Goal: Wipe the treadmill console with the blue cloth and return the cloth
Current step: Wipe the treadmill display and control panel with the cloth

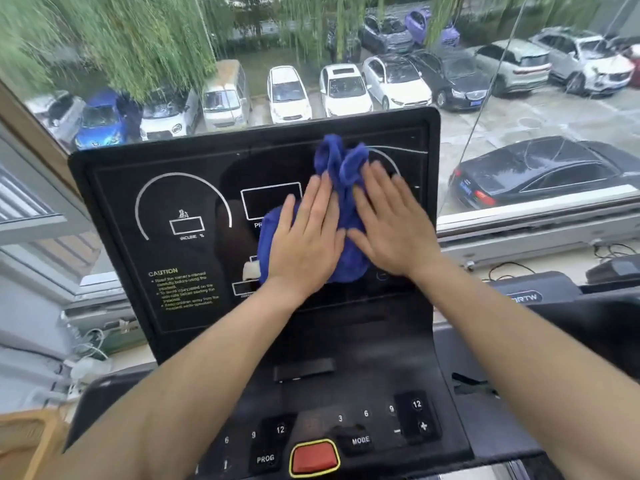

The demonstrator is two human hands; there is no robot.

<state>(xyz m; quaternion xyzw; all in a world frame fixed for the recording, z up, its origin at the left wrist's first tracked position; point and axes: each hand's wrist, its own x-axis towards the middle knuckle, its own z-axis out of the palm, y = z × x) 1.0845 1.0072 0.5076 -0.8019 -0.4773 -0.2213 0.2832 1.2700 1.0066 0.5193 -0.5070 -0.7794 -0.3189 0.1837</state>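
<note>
- The left part of the screen (180, 209), with its arc dial and yellow caution text, lies bare and uncovered; whether it is already clean cannot be told.
- The left hand (304, 237) lies flat on the blue cloth (341, 188), fingers straight and close together, palm down. It grips nothing; it seems to press so the fabric stays against the tilted glass instead of sliding off.
- The cloth sits bunched on the right-centre of the treadmill console, pinned under both palms, with a loose fold sticking up above the fingertips. Being bunched, it covers only a small patch at a time.
- The right hand (391, 226) lies just beside the left, also flat, fingers spread a little wider, pushing on the cloth's right side. Two palms probably give firmer, more even pressure for rubbing.
- The red stop button (314, 458) and the keypad below are untouched by the cloth at present, so wiping looks partway done, and returning the cloth is not yet begun.
</note>
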